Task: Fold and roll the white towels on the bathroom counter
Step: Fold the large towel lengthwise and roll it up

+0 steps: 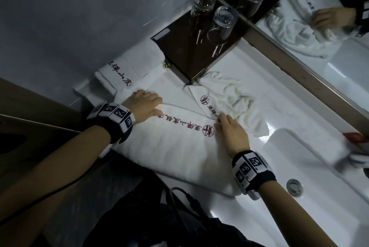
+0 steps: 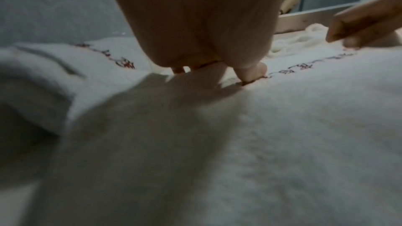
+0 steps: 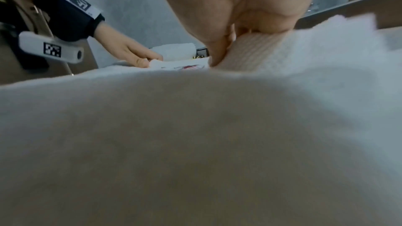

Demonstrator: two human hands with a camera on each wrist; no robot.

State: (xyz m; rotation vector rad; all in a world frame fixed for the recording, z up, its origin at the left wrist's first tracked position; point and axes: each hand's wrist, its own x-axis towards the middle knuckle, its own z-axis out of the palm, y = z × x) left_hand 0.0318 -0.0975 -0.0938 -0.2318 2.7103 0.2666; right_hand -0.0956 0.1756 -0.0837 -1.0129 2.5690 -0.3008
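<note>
Soft, limp, light towel (image 1: pixel 179 147) lay folded on counter (image 1: pixel 279 95); left hand (image 1: pixel 144 103) pressed near-straight fingers (image 1: pixel 153 98) on its lettered hem (image 1: pixel 185 125), right hand (image 1: pixel 229 129) pinched that hem, likely the best place to grip.

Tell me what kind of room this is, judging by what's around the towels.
Probably a hotel bathroom: a white counter with a sink and drain, a wall mirror behind it, upturned glasses on a dark tray, and a white towel embroidered with a red logo.
</note>
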